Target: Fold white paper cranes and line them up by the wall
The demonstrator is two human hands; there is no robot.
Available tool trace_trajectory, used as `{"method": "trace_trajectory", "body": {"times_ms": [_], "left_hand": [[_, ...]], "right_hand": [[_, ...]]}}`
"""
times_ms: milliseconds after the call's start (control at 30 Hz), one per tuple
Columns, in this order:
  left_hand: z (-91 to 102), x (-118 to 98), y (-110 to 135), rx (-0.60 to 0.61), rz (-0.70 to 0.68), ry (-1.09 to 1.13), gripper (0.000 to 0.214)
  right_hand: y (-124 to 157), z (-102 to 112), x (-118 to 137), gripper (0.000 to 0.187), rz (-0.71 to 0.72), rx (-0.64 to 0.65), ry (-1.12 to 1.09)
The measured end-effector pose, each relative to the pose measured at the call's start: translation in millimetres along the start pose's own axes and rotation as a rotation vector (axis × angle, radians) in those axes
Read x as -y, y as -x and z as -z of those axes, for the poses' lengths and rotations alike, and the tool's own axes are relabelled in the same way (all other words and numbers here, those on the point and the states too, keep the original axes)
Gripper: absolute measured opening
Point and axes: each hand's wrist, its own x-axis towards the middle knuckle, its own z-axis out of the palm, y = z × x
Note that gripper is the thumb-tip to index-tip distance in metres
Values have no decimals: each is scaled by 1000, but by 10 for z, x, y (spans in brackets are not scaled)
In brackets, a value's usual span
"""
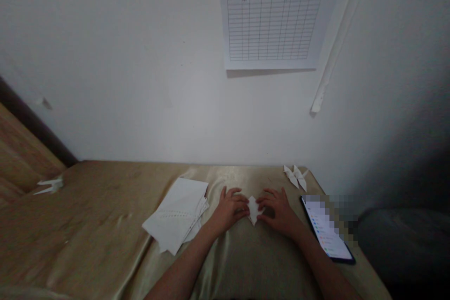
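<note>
LOG | I have left hand (230,208) and right hand (277,211) close together, fingertips (246,200) on both sides of a folded white paper (252,210); cannot tell if clamped | it lies on gold satin cloth (225,178) | paper stack (176,213) left; paper cranes (295,176), phone (326,229) right

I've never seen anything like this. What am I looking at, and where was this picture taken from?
This picture comes from a camera worn on a person's head, looking forward and down. There is no machine here: the two bare arms are the wearer's own. The left hand and right hand hold a small folded white paper between them. Below them is a shiny gold cloth. To the left lies a stack of white paper sheets. Beyond the right hand are folded paper figures, and a phone lies nearby, its screen blurred. A printed grid chart hangs on the wall.
</note>
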Motion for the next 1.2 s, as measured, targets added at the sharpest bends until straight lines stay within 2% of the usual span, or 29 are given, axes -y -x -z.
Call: {"method": "trace_trajectory", "body": {"times_ms": [300,633,800,933,1033,1200], "left_hand": [[-116,30,-18,-73,66,42,15],[-155,-2,-38,-119,136,72,19],[-140,-11,-39,-96,152,101,18],[-128,-10,-38,-75,148,102,28],[-132,-4,-50,-106,147,80,35],[-169,33,-80,-143,129,35,48]], "right_hand": [[-1,-2,19,30,0,-19,-10],[-43,-138,22,23,-58,-90,29],[-71,-184,33,23,-96,-122,24],[-79,-224,3,22,-86,-153,21],[-86,-256,-22,23,-96,-151,9],[-93,-279,-26,39,-124,-134,24]]}}
